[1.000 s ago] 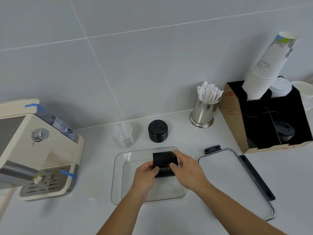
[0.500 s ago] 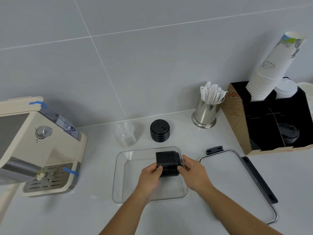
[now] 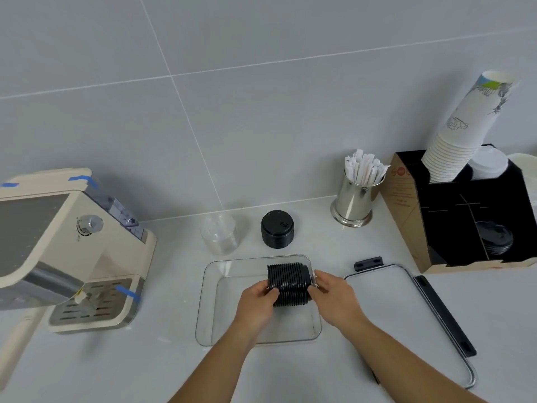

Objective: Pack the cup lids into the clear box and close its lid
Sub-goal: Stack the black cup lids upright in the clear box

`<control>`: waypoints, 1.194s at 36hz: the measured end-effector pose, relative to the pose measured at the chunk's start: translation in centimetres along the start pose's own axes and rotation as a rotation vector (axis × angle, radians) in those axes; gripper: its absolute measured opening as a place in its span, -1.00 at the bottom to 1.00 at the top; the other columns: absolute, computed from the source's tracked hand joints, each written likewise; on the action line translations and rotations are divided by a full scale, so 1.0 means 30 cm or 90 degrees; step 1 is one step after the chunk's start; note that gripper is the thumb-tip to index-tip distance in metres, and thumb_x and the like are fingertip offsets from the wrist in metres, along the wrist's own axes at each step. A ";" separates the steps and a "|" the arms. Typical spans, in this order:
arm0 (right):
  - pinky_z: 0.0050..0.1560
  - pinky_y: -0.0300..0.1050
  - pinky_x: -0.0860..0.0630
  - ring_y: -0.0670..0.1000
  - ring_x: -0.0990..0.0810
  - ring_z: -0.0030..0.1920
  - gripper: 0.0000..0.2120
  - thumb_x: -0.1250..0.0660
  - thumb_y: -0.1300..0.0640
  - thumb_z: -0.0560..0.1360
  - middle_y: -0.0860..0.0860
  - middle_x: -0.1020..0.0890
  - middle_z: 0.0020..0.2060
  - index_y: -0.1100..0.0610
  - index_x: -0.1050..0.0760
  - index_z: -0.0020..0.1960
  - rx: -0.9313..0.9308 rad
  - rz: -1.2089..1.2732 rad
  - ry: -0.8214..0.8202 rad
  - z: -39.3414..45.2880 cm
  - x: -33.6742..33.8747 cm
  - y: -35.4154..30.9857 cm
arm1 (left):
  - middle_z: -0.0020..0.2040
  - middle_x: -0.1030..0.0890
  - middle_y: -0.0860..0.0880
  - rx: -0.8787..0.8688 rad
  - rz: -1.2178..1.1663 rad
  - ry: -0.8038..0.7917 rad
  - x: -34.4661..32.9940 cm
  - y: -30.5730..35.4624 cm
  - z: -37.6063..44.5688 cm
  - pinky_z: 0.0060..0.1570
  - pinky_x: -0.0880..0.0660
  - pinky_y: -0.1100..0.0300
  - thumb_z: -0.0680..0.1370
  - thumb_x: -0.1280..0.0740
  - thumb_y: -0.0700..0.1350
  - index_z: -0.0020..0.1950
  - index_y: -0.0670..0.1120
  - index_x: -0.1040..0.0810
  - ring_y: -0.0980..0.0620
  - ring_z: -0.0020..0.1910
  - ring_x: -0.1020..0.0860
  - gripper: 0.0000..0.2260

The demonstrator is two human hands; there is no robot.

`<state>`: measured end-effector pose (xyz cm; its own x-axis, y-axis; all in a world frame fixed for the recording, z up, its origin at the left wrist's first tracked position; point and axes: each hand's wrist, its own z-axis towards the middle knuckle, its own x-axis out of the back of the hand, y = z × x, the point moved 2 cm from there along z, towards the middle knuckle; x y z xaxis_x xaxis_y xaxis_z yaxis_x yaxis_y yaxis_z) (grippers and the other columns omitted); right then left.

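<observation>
Lids (image 3: 289, 283) sit sideways in a row, gripped at each end by your left hand (image 3: 258, 301) and right hand (image 3: 334, 298). Lower them flat against the far right corner of the clear box (image 3: 209, 315), keeping both ends squeezed so none fan out.

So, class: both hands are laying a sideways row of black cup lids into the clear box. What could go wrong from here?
1. The row of black lids is held only at its ends by the left hand and right hand; released carelessly, it may fan apart.
2. It lies against the clear box's far right corner, so an end lid may catch the wall.
3. A second black lid stack waits outside; badly placed lids may block the box lid.
</observation>
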<state>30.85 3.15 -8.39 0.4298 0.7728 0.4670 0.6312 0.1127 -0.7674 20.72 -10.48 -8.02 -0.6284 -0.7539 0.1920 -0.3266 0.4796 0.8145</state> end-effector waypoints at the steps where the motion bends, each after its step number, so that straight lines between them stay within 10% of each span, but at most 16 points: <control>1: 0.19 0.12 -0.48 0.17 -0.60 0.13 -0.74 -0.29 0.17 0.50 0.21 -0.63 0.06 0.30 -0.50 0.12 -0.012 0.014 0.001 -0.008 0.003 -0.011 | -0.07 -0.69 0.14 -0.001 -0.004 0.001 0.002 0.002 -0.003 -0.05 -0.46 0.26 0.59 -0.27 -0.22 0.02 0.09 -0.65 0.17 -0.04 -0.60 -0.75; 18: 0.21 -0.05 -0.53 -0.01 -0.61 0.12 -0.62 -0.39 0.24 0.50 0.03 -0.64 0.08 0.20 -0.50 0.31 -0.088 0.376 0.006 0.020 0.083 -0.067 | 0.00 -0.70 -0.09 0.042 -0.108 0.042 0.117 0.002 -0.014 0.15 -0.55 0.07 0.58 -0.34 -0.15 0.04 -0.04 -0.62 -0.08 0.08 -0.66 -0.91; 43: 0.13 -0.04 -0.56 0.13 -0.64 0.12 -0.84 -0.38 0.21 0.50 0.15 -0.66 0.10 0.14 -0.59 0.09 -0.111 0.420 -0.022 0.320 0.117 -0.169 | -0.06 -0.64 0.00 -0.004 -0.050 0.022 0.149 0.244 0.282 0.22 -0.54 0.09 0.52 -0.40 -0.05 -0.01 0.01 -0.68 0.03 0.00 -0.60 -0.90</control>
<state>22.98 11.29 -7.07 0.7412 0.6652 -0.0902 0.3406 -0.4885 -0.8034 9.54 -6.52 -5.84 -0.5758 -0.8044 0.1463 -0.3697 0.4157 0.8310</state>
